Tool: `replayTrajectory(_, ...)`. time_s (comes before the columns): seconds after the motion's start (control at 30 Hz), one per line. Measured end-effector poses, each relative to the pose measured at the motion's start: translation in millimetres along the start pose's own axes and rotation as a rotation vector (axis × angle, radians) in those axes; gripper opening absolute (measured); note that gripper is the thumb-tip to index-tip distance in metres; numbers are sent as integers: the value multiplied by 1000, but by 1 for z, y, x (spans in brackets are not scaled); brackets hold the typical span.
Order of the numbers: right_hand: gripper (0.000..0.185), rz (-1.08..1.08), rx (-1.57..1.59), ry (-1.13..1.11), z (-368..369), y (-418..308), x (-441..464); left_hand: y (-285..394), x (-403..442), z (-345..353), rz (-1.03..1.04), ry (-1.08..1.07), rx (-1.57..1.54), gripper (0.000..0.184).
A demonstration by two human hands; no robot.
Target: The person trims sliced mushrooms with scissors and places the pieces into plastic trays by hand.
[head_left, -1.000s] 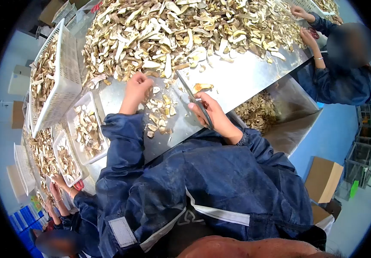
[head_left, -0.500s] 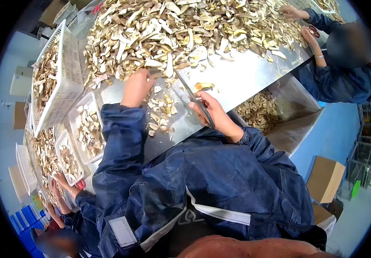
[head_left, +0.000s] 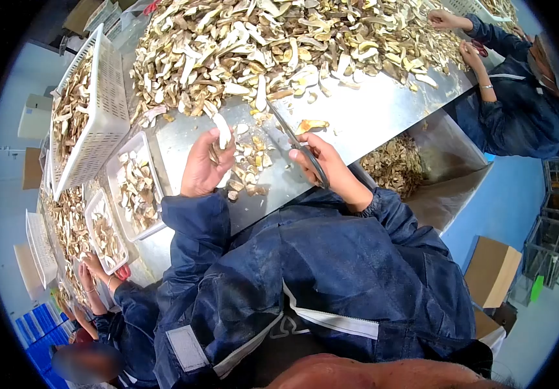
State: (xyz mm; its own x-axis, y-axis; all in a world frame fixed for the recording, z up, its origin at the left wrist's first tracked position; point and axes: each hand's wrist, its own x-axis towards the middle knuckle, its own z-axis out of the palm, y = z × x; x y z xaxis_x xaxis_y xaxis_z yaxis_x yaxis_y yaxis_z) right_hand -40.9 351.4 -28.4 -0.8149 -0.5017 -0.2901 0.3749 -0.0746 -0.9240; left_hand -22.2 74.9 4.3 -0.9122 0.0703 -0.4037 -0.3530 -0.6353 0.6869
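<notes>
Between the fingers of my left hand [head_left: 207, 163] is a pale mushroom slice [head_left: 221, 129], held up above the steel table [head_left: 182, 139]. My right hand [head_left: 326, 165] grips black-handled scissors [head_left: 292, 137], their blades pointing away toward the pile; how far the blades are apart I cannot tell. Small mushroom trimmings [head_left: 251, 162] lie on the table between my hands. A yellowish mushroom piece [head_left: 312, 125] rests just beyond my right hand. The big heap of sliced mushrooms [head_left: 260, 52] spreads over the table's far side.
A tilted white basket [head_left: 112, 97] of slices stands at left, with two white trays [head_left: 157, 228] [head_left: 122, 264] of pieces nearby. Below the table's right edge sits a lined bin [head_left: 444, 188] holding mushroom pieces [head_left: 393, 165]. Co-workers' hands [head_left: 470, 55] [head_left: 93, 267] work at right and lower left.
My left hand has drawn back from the heap's edge and turned palm-up, now showing a mushroom slice. My right hand with the scissors has barely moved.
</notes>
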Motion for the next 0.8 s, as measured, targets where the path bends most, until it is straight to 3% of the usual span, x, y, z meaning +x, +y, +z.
replayTrajectory(0.1,38,12,-107,-30,3,-4,-6,-1,0,-3,73,-1,14,26)
replayTrajectory(0.23,48,-213,-393,-137,24,-7,-19,-10,-3,-2,247,142,80,21)
replayTrajectory(0.33,55,-183,-494,-115,35,-18,-23,-16,-2,5,270,302,48,15)
replayTrajectory(0.43,59,-202,-586,-87,42,-23,-24,-27,-5,5,293,314,-99,12)
replayTrajectory(0.6,61,-301,-615,-44,45,-15,-21,-40,-11,19,278,369,-237,11)
replayTrajectory(0.8,51,-305,-590,-44,46,-15,-18,-47,-23,42,310,327,-143,9)
